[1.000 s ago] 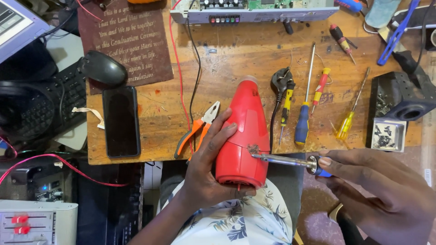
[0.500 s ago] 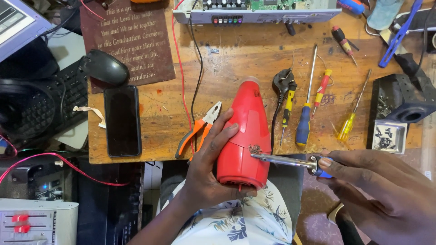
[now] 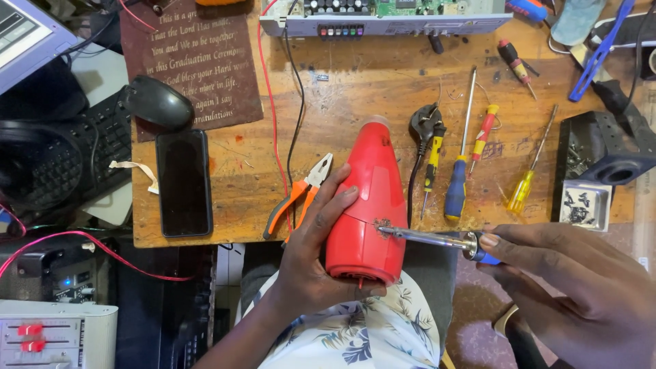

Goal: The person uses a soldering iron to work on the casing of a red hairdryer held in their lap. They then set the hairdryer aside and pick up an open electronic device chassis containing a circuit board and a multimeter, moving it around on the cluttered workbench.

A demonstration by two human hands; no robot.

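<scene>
The left hand (image 3: pixel 311 263) grips the red hair dryer (image 3: pixel 365 205), which lies at the near edge of the bench (image 3: pixel 355 102). The right hand (image 3: pixel 574 287) is closed on a soldering iron (image 3: pixel 427 238), tip touching the dryer's side seam. Nothing has shifted over the last second (contact is being held). Orange-handled pliers (image 3: pixel 295 197) and screwdrivers (image 3: pixel 456 188) lie alongside.

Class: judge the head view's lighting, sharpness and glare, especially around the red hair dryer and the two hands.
Head view: soft, even light with faint shadows; red hair dryer, left hand and right hand are sharp; mild sheen on the dryer body; no strong glare on the wooden bench.
</scene>
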